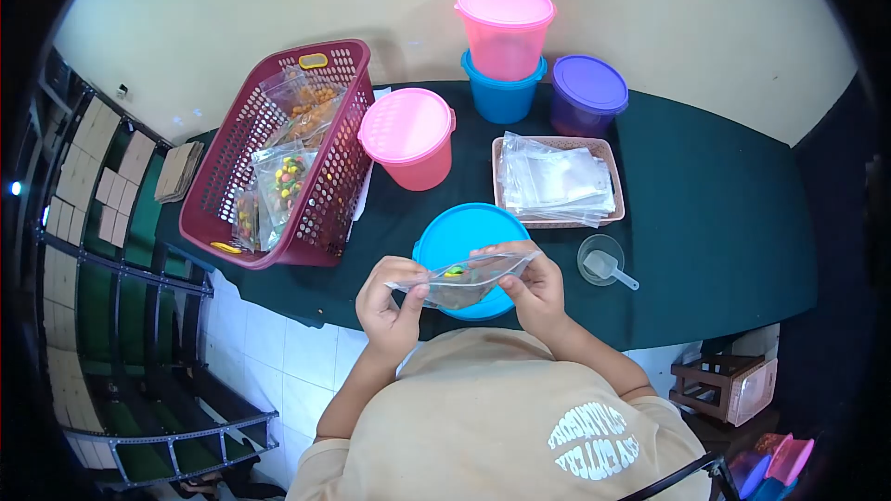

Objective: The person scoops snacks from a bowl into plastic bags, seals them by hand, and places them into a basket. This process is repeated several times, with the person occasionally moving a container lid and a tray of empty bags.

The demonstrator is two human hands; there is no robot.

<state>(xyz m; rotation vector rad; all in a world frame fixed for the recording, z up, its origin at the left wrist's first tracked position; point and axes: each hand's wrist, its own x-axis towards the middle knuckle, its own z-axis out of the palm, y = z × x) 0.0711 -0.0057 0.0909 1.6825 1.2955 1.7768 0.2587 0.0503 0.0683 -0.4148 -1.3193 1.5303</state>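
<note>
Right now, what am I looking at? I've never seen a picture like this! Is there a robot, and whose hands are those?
There's no robot here, just a person using bare hands. There's only one picture, from a camera on the person's head, looking forward and down. That's why you see their shirt at the bottom.

Their left hand and right hand hold a clear bag with something green and yellow showing inside, over a round blue lid.

The table has a dark green cloth. On the left, a maroon basket holds filled bags. Farther back are pink, blue and purple tubs. On the right, a pale pink tray holds flat clear bags, near a scoop in a clear bowl.
</note>
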